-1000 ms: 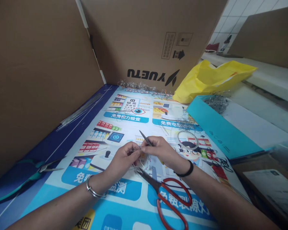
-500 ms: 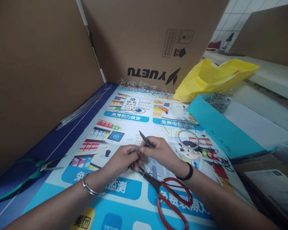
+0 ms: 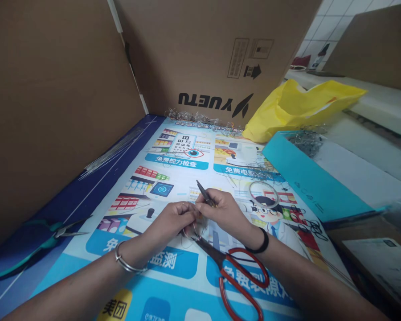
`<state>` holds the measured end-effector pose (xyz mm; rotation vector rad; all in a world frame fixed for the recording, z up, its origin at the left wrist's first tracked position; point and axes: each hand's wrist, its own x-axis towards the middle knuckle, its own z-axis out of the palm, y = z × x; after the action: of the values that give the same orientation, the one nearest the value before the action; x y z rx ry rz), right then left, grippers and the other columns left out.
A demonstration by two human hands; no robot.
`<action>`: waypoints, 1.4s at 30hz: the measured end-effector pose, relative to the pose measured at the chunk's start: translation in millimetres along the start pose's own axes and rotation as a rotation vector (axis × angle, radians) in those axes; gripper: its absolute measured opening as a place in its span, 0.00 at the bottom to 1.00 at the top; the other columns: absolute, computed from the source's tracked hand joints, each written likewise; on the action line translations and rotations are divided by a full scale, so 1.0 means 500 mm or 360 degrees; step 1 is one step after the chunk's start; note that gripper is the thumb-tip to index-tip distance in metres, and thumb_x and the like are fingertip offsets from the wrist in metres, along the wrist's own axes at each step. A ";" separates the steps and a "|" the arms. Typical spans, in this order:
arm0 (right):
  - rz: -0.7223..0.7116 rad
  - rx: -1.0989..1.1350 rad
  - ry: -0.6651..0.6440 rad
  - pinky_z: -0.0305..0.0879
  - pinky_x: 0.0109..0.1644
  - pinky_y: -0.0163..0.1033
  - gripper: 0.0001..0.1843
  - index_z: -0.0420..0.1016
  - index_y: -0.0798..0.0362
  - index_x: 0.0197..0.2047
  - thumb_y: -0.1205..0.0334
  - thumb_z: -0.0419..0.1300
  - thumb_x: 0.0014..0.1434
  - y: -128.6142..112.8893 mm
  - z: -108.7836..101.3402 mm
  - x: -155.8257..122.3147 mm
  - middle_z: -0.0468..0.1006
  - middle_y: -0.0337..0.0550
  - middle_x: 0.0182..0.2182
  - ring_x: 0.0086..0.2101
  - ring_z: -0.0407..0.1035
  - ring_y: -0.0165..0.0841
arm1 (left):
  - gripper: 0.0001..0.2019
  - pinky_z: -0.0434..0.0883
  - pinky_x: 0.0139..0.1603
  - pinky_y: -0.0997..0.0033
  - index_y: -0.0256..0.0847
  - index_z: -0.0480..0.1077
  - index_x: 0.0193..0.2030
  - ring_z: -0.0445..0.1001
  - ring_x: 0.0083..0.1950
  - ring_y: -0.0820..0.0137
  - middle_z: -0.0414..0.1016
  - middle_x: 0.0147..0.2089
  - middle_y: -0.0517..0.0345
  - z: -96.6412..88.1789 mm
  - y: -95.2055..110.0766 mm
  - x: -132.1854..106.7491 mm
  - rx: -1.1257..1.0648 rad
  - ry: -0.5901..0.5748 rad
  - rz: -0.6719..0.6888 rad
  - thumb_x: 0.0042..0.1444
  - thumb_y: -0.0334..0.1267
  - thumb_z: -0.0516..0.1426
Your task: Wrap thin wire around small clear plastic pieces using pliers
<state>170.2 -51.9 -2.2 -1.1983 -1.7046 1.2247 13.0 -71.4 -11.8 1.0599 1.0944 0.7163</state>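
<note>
My left hand (image 3: 172, 221) is closed in a pinch, with thin wire (image 3: 194, 232) curling out below its fingertips. Touching it, my right hand (image 3: 224, 213) has its fingers wrapped around a slim dark tool with a pointed end (image 3: 203, 191); its exact kind is unclear. The pinched spot between the two hands is mostly hidden by the fingers, though a small orange bit shows there. Just below the hands lie red-handled scissors (image 3: 219, 257), their blade tips close to the wire.
Teal-handled pliers (image 3: 55, 236) lie at left, near straight wires (image 3: 113, 149). Behind stand cardboard panels (image 3: 200, 53) with wire scraps (image 3: 194, 117) at their foot. At right are a wire coil (image 3: 250, 194), black bent pieces (image 3: 316, 227), a turquoise box (image 3: 310, 183) and a yellow bag (image 3: 287, 107).
The view has shifted very slightly. My right hand and the dark tool have moved a touch to the right and up; both hands keep their grip.
</note>
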 end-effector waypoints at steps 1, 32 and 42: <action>0.0007 -0.0010 0.0003 0.60 0.31 0.32 0.04 0.70 0.54 0.28 0.63 0.57 0.48 0.000 0.001 0.000 0.71 0.36 0.23 0.26 0.64 0.27 | 0.09 0.58 0.20 0.79 0.35 0.67 0.26 0.62 0.18 0.80 0.67 0.19 0.64 0.000 -0.001 0.001 0.0003 -0.0012 0.0002 0.48 0.39 0.58; -0.0028 -0.0104 0.0089 0.62 0.32 0.32 0.02 0.70 0.52 0.28 0.64 0.57 0.49 -0.004 0.015 -0.011 0.73 0.36 0.25 0.27 0.66 0.28 | 0.10 0.58 0.17 0.79 0.37 0.64 0.25 0.63 0.16 0.77 0.65 0.14 0.64 0.003 0.007 -0.002 0.0110 0.0046 -0.0105 0.49 0.42 0.56; -0.0066 -0.0029 0.0073 0.63 0.35 0.34 0.04 0.69 0.52 0.30 0.62 0.56 0.52 -0.002 0.015 -0.007 0.73 0.36 0.26 0.29 0.67 0.29 | 0.08 0.57 0.18 0.79 0.38 0.62 0.26 0.59 0.15 0.79 0.62 0.16 0.67 -0.001 -0.005 0.000 -0.0049 0.0073 0.0022 0.48 0.38 0.57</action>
<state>164.3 -57.5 -3.7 -1.1872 -1.7020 1.1508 12.5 -72.1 -14.1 1.0302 1.1131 0.7692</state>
